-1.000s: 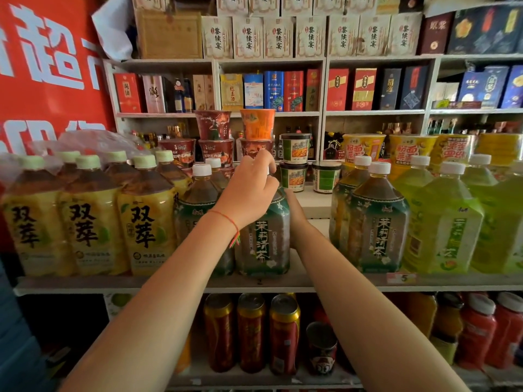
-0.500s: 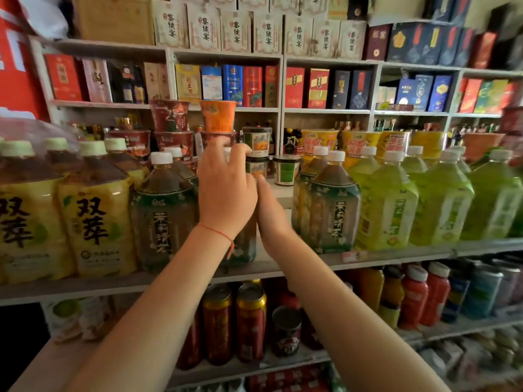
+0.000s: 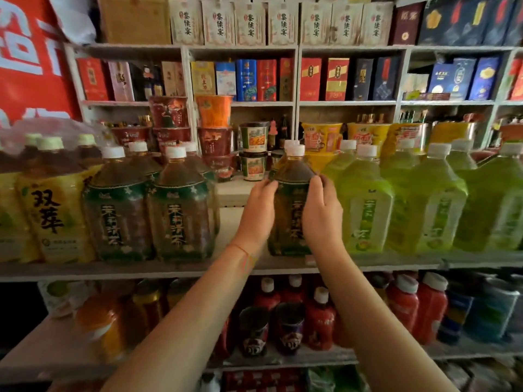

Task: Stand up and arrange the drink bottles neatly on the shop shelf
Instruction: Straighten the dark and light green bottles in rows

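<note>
Held bottle: a dark tea bottle [image 3: 291, 205] stands upright on the shelf edge [image 3: 169, 268], long axis vertical.
Left hand [image 3: 259, 213]: fingers curled on the bottle's left side.
Right hand [image 3: 321, 212]: fingers curled on its right side.
Neighbours: green bottles [image 3: 368, 205] just right of it; matching tea bottles [image 3: 181, 205] left, across an open gap.
Judgement: both hands equally near; a tidying slide would likely run sideways.

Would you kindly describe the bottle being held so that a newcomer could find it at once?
Look at the long grey middle shelf of large drink bottles. In the gap between the dark tea bottles on the left and the bright green bottles on the right stands one dark brown tea bottle with a white cap. It alone stands apart, gripped by the left hand and right hand.
</note>
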Available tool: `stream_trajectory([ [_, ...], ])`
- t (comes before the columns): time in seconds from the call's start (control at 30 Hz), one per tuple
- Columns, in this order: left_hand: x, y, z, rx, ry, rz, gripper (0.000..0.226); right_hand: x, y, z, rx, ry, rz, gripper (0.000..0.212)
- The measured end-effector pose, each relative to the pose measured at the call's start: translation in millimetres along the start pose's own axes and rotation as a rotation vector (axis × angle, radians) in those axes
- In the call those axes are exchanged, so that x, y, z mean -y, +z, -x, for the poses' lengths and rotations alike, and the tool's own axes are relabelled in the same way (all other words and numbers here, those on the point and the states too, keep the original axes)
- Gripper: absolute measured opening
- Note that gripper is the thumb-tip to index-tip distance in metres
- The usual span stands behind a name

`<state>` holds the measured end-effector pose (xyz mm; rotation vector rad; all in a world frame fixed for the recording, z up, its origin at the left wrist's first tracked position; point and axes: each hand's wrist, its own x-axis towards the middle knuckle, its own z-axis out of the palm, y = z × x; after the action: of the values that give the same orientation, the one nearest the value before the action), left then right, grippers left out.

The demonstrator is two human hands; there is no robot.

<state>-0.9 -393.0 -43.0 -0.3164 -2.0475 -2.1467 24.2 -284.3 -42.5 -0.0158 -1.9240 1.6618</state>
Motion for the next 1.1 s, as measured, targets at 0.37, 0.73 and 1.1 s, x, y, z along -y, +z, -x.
stream_trajectory([
  [0.37,9.5,20.9,-5.1,-0.161,-0.140,0.250,0.058,-3.4,-12.3,-20.4,0.306,0.534,-0.279,0.073],
  [0.73,1.9,12.0,11.3,-0.227,-0.130,0.172,0.053,-21.6,3.8,-25.0,0.390,0.570,-0.401,0.073],
  [1.1,-27.0,-23.4,34.5,-0.387,0.391,-0.493,0.041,-6.3,38.3,-0.5,0.508,0.510,-0.405,0.058],
])
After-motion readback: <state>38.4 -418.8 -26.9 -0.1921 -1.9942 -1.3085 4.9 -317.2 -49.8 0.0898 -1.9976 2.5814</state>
